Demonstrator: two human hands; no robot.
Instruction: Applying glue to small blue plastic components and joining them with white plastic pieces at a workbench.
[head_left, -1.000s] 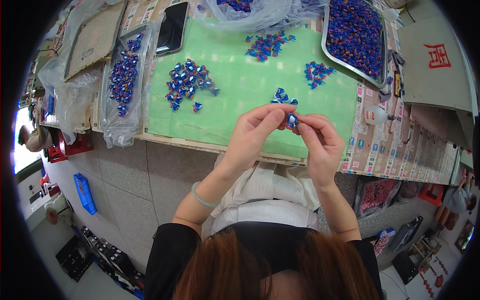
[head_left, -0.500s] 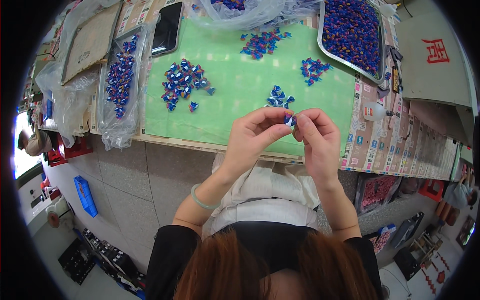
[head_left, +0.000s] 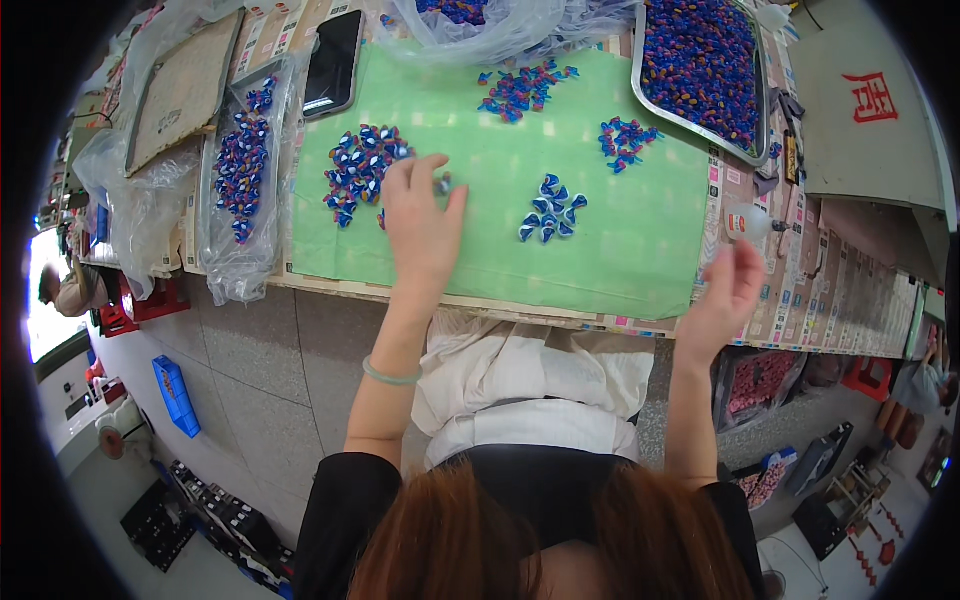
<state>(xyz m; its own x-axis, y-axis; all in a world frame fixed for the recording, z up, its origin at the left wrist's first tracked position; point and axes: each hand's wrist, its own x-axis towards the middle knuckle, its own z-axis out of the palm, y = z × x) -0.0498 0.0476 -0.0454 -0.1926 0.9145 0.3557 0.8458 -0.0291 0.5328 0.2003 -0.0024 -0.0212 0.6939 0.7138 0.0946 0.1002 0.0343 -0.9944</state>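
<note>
My left hand (head_left: 422, 225) is over the left part of a green cloth (head_left: 480, 265), thumb and fingers apart, beside a pile of small blue, white and orange pieces (head_left: 362, 165). A blurred small piece (head_left: 443, 184) shows between its thumb and forefinger, apparently not gripped. My right hand (head_left: 725, 298) is at the cloth's right edge, fingers curved and apart, just short of a small white plastic bottle (head_left: 746, 222) lying on its side. Between the hands lies a small group of blue-and-white pieces (head_left: 549, 210). Two further groups of blue-and-red pieces (head_left: 525, 90) (head_left: 627, 142) lie farther back.
A metal tray (head_left: 640, 85) heaped with similar pieces stands at back right. On the left are a plastic-lined narrow tray (head_left: 207, 205) with more pieces, a black phone (head_left: 334, 62) and a flat board (head_left: 180, 95). Clear plastic bags (head_left: 520, 35) lie at the back.
My hands have parted from a blue-and-white piece they held together. The left moved to the left pile, the right toward the bottle. The blue-and-white group is now uncovered.
</note>
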